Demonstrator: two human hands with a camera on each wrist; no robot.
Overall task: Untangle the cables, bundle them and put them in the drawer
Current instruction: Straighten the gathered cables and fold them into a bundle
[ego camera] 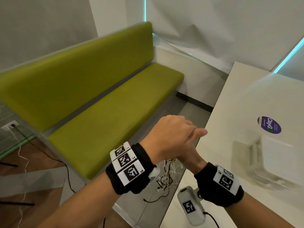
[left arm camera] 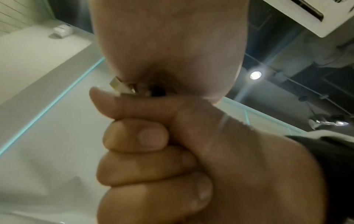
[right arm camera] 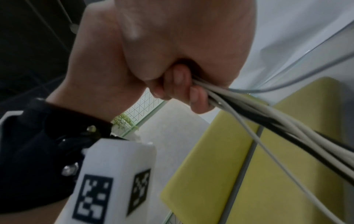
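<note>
Cables (ego camera: 167, 176): white and black strands, hanging straight down, long axis vertical, tangle at the low end, left of the white bench (ego camera: 243, 102). Left hand (ego camera: 171, 137) fisted on their top; right hand (ego camera: 189, 154) just beneath, clenched on the same strands. Drawer unseen.

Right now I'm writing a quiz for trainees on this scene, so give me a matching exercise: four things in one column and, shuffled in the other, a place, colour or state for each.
Things:
1. cables
2. bench
3. sticker
4. wall socket

Descriptions:
A. purple, on the white table
B. has a black lead plugged in
C. tangled and dangling
D. green

Pairs: 1-C, 2-D, 3-A, 4-B
</note>
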